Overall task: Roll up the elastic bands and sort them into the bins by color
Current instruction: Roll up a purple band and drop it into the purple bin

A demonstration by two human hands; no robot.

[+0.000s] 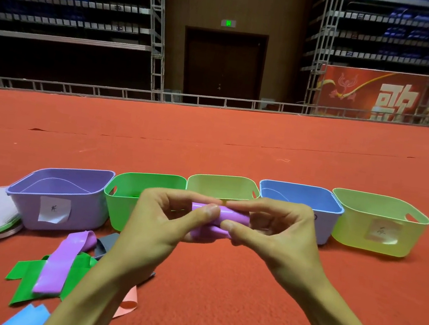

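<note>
Two hands work one purple elastic band point(232, 215), held in the air just in front of the row of bins point(223, 187). The left hand point(156, 223) and right hand point(280, 235) each pinch it between thumb and curled fingers, thumbs close together on the near side, likely so the coil cannot spring open while it is wound. The band looks mostly rolled into a short, smooth, glossy tube, with a loose fold hanging below. The purple bin point(82, 215), far left in the row, seems its destination. Unrolled bands point(26, 276) in purple, green, grey, pink and blue lie heaped on the red carpet point(218, 286) at lower left.
</note>
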